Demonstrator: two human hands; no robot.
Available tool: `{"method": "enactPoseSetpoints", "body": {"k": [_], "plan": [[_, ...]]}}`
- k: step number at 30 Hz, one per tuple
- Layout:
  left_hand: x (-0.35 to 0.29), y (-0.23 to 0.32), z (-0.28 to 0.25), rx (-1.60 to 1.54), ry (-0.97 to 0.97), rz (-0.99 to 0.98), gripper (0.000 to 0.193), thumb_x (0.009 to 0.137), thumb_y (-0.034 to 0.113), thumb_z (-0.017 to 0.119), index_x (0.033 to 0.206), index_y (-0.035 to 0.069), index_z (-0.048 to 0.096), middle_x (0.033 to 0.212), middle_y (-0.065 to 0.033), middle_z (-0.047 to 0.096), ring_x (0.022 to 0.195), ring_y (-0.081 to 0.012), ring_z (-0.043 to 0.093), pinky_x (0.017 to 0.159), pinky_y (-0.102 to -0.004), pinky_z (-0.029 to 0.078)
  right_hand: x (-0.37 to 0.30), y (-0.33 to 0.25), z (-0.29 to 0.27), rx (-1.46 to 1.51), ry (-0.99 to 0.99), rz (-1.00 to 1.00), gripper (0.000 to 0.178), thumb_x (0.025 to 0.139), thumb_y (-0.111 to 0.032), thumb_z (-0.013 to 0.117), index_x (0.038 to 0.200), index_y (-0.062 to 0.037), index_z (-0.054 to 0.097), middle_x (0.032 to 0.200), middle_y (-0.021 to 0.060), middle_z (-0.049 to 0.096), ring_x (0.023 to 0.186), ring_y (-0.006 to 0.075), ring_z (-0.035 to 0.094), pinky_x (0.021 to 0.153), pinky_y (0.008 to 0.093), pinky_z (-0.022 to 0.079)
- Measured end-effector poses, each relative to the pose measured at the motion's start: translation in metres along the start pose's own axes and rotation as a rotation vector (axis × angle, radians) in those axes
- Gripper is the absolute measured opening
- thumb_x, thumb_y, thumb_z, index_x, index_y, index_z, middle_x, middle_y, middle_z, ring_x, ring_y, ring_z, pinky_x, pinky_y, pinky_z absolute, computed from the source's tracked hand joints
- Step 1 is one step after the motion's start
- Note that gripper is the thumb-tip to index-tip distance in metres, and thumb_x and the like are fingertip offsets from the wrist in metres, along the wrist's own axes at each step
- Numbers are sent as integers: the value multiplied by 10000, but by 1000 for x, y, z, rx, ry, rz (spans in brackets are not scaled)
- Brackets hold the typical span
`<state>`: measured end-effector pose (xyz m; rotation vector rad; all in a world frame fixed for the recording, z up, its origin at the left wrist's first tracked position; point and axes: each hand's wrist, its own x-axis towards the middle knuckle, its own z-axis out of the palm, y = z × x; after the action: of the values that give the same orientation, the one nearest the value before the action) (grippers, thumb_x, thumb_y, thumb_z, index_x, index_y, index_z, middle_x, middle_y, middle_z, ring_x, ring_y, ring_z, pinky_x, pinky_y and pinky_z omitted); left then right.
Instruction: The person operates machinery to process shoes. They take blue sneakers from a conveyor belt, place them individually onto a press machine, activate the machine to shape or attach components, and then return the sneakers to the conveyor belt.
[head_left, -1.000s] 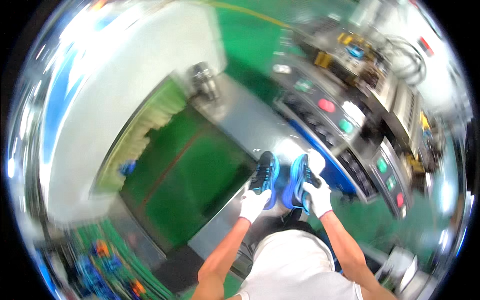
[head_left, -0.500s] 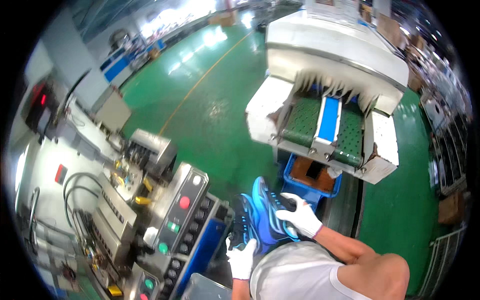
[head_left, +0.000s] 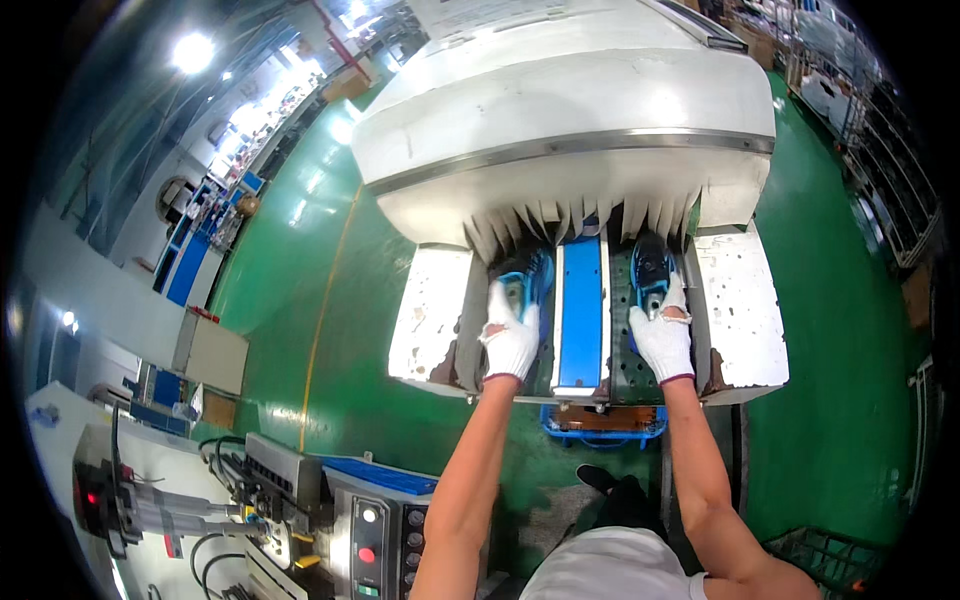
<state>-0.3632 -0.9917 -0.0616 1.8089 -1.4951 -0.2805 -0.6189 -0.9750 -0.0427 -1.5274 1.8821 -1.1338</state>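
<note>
At the conveyor point(head_left: 620, 290) — left hand point(head_left: 510, 340) gripping blue-black shoe point(head_left: 541, 272), right hand point(head_left: 663, 340) gripping second shoe point(head_left: 652, 262), print point(head_left: 490, 18) unreadable

open air over belts point(head_left: 621, 285), blue divider point(head_left: 581, 320) between, hanging strips point(head_left: 660, 212) by shoes point(head_left: 652, 264)

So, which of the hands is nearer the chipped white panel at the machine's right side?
Right. The right hand is just left of the panel; the left hand is farther left, across the blue strip.
</note>
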Motion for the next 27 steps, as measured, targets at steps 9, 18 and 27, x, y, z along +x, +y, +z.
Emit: {"method": "enactPoseSetpoints", "body": {"k": [9,18,27], "plan": [[81,16,71,-113,129,124,627,931,133,663,1503,2,441,1428,-271,575,1300,-420,574,1108,-450,441,129,4,16,-222,78,53,842,843,-405,735,1502,33,448,1379,313,605,1294,457,582,1087,480,483],[-338,-77,-140,-311,85,-454,446,974,134,646,1395,10,566,1334,-220,645,1218,-362,648,1057,-429,509,-231,-62,126,424,-991,-324,643,974,-39,668,1549,8,384,1590,202,429,1456,309,451,1217,415,348],[-952,-45,-116,491,1310,-1888,379,950,268,572,1284,114,663,1155,-195,727,1106,-376,690,984,-481,536,-492,-12,168,-163,-2115,-735,636,953,-119,733,1498,30,442,1506,241,511,1395,318,518,1163,420,423]]}}
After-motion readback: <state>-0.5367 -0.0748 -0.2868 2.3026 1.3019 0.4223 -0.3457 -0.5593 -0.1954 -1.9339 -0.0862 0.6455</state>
